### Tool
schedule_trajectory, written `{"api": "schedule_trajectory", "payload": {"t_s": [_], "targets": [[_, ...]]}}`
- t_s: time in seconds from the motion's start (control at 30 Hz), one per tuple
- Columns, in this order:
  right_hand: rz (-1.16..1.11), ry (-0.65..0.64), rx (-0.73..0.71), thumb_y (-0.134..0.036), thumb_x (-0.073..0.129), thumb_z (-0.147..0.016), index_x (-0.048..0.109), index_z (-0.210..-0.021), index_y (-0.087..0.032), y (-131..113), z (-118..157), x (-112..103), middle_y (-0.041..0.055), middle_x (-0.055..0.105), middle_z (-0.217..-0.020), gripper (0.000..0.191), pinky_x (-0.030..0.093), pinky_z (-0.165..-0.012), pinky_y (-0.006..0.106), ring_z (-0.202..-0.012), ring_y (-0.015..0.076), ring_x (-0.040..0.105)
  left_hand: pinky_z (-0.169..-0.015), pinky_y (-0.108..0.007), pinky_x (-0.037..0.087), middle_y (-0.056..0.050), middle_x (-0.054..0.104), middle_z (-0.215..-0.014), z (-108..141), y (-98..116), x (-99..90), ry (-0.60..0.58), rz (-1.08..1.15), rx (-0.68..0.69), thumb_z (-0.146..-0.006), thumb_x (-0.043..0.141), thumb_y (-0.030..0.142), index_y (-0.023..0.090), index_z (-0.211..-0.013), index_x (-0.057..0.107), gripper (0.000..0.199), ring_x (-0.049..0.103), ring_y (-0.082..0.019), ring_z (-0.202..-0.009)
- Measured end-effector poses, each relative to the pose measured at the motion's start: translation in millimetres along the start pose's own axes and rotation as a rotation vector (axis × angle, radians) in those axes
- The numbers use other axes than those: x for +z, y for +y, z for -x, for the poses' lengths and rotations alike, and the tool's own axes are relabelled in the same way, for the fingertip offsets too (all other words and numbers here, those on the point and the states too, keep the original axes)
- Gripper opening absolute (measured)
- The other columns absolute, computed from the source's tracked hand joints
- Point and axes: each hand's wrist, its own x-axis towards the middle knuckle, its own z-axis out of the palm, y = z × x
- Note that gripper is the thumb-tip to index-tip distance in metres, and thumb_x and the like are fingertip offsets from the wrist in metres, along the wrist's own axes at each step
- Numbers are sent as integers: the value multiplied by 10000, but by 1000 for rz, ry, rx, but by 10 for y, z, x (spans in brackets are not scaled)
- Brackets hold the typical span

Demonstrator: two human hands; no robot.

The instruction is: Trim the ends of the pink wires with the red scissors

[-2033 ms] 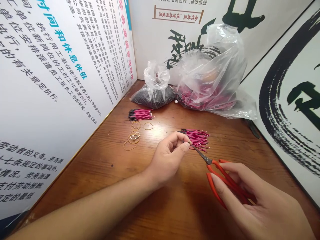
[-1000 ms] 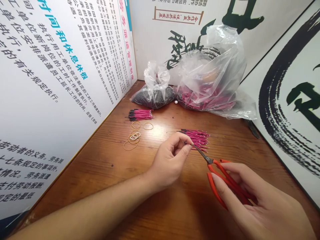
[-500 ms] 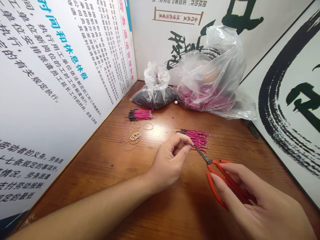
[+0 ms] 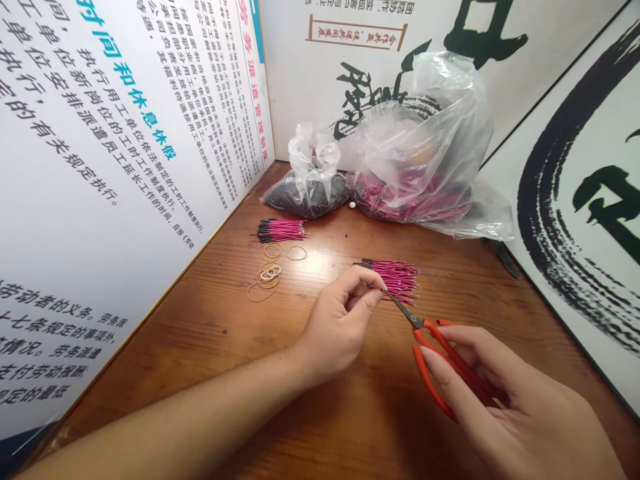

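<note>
My right hand is closed around the orange handles of a pair of scissors. Their dark narrow blades point up and left, with the tips at the fingertips of my left hand. Thumb and forefinger of that left hand are pinched together; whatever lies between them is too small or hidden to make out. Just behind the pinch, a loose pile of pink wires with black ends lies on the table, partly covered by my fingers. A neater bundle of pink and black wires rests farther left.
Several tan rubber bands and white rings lie left of my hand on the wooden table. At the back stand a plastic bag of black pieces and a larger bag of pink wires. Printed panels enclose the sides.
Almost nothing differs. The scissor handles look very slightly closer together; both hands stay in place.
</note>
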Motion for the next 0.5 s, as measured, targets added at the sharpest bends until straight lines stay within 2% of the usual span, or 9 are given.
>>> {"api": "schedule_trajectory", "payload": {"t_s": [0.1, 0.3, 0.5], "targets": [[12, 29, -11, -524, 528, -923, 661, -949, -271, 18, -12, -9, -34, 735, -767, 287, 489, -549, 219, -607, 128, 678, -588, -249, 297, 30, 418, -694, 4, -2, 5, 6, 7, -8, -918, 529, 235, 183, -867, 552, 77, 358, -122, -641], [40, -9, -157, -477, 559, -918, 663, -968, -289, 107, -70, -24, -61, 744, -758, 220, 505, -492, 147, -564, 91, 685, -594, -246, 305, 32, 419, -694, 4, 6, 7, 2, 11, -12, -916, 528, 229, 184, -863, 550, 73, 359, -121, -640], [41, -4, -135, -488, 555, -918, 663, -960, -279, 91, -62, -10, -50, 745, -755, 239, 512, -503, 166, -571, 110, 691, -596, -248, 306, 33, 425, -691, 4, 3, 4, 5, 13, -18, -914, 535, 248, 186, -863, 553, 82, 362, -122, -638]]}}
